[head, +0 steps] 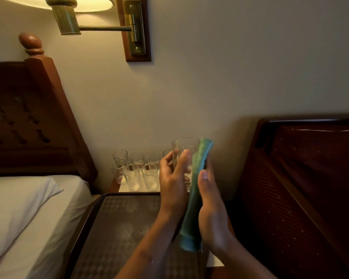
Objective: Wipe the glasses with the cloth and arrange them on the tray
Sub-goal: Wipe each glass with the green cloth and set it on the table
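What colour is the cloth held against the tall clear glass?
The long folded cloth is green; head view.

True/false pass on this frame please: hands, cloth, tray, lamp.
1. The left hand grips a glass. True.
2. The cloth is red. False: it is green.
3. The right hand holds the cloth against that glass. True.
4. Several glasses stand on the tray. False: the other glasses stand beyond it, by the wall.
5. The wall lamp is off. False: it is lit.
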`<action>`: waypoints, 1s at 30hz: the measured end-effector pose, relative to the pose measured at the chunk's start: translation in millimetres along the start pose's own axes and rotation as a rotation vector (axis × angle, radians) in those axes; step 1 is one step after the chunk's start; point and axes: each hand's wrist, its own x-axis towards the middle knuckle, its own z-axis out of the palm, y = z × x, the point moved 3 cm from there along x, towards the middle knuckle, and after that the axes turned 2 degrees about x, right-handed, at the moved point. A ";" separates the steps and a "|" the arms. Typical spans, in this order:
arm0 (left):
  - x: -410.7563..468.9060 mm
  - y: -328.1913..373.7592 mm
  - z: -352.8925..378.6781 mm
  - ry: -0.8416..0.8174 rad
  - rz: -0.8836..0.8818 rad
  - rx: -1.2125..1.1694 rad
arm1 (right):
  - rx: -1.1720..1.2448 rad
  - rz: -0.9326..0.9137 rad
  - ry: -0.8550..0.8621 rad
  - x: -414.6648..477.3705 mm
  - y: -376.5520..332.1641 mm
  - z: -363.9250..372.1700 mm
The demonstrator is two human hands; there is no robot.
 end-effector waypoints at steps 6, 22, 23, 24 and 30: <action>-12.4 -14.2 -2.7 -0.190 0.050 -0.092 | -0.109 -0.034 0.202 20.9 -11.8 -22.0; 33.2 45.0 -61.7 -0.590 0.259 0.466 | -0.631 -0.368 -0.235 48.5 -57.8 -52.0; 35.1 48.9 -60.5 -0.623 0.260 0.470 | -0.609 -0.398 -0.175 47.9 -57.1 -51.2; 36.5 51.9 -59.1 -0.654 0.268 0.481 | -0.582 -0.402 -0.110 47.3 -55.3 -51.4; 42.0 51.9 -58.8 -0.754 0.236 0.521 | -0.811 -0.136 0.094 49.9 -50.0 -66.9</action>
